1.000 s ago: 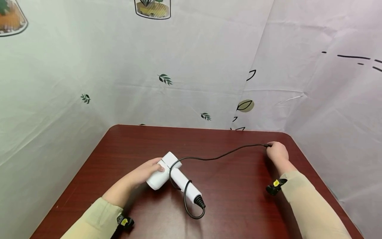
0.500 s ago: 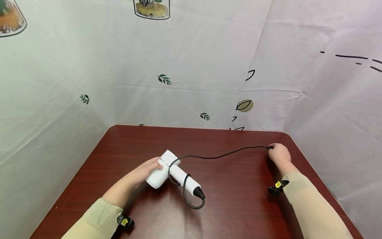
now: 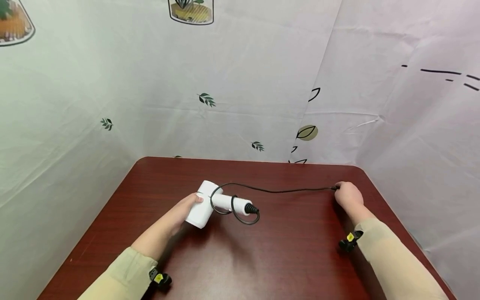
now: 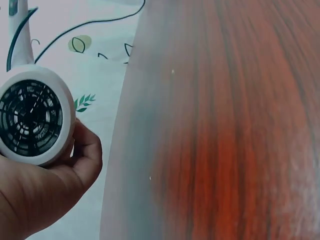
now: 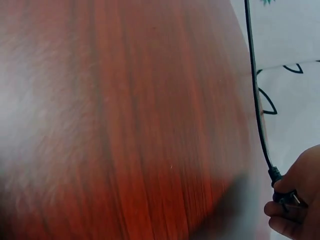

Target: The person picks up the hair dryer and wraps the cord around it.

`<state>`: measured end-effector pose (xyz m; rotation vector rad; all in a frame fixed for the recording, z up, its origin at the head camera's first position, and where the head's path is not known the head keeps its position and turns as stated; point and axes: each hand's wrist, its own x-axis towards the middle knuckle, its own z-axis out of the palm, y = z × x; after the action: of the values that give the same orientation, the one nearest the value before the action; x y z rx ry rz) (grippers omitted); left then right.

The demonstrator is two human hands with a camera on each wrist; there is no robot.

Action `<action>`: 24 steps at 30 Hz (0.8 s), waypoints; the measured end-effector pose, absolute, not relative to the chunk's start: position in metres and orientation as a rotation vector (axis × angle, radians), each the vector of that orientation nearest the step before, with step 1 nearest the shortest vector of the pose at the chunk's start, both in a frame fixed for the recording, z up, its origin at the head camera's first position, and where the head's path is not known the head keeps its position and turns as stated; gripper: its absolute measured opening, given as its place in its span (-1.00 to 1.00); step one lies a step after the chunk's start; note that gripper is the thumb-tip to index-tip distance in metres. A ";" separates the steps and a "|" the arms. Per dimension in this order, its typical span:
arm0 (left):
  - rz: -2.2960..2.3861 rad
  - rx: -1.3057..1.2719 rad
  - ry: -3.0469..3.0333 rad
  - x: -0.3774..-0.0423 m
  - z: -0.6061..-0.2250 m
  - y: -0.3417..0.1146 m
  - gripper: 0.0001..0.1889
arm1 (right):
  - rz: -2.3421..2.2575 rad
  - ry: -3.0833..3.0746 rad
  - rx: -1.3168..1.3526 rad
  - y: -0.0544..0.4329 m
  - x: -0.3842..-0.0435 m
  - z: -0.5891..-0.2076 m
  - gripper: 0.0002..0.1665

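Note:
A white hair dryer (image 3: 200,210) is held above the table by my left hand (image 3: 186,208), which grips its barrel. In the left wrist view the round black intake grille of the hair dryer (image 4: 31,117) faces the camera, with my fingers curled round the far side. Its handle points right, and the black cord (image 3: 275,191) loops once about it. That cord stretches across to my right hand (image 3: 348,194), which pinches the plug end. In the right wrist view the black plug (image 5: 285,192) sits between thumb and fingers, its prongs partly hidden.
A dark red wood-grain table (image 3: 285,250) with rounded back corners lies under both hands. Pale cloth (image 3: 240,83) with printed leaves hangs behind it and along both sides. A small black camera is strapped at each wrist.
My left hand has raised the hair dryer slightly and turned it, so the handle swung from pointing down-right to nearly level. The right hand, holding the plug, has barely moved.

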<state>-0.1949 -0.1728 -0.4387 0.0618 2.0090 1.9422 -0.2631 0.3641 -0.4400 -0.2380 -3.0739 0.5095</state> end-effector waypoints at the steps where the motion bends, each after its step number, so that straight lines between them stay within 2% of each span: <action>1: 1.958 0.026 2.005 -0.196 -0.438 -0.172 -0.59 | 0.488 -3.074 -0.208 0.364 -0.262 -0.440 -0.49; 14: 2.063 -0.194 2.000 -0.202 -0.435 -0.169 -0.48 | 0.279 -2.865 0.287 0.355 -0.245 -0.432 -0.73; 24: 2.086 -0.264 2.016 -0.206 -0.434 -0.166 -0.47 | 0.239 -2.730 0.652 0.336 -0.231 -0.415 -0.64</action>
<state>-0.2058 -0.1657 -0.4344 -0.2641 2.0155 2.0857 -0.2308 0.3357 -0.4154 0.6521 -2.7298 0.2391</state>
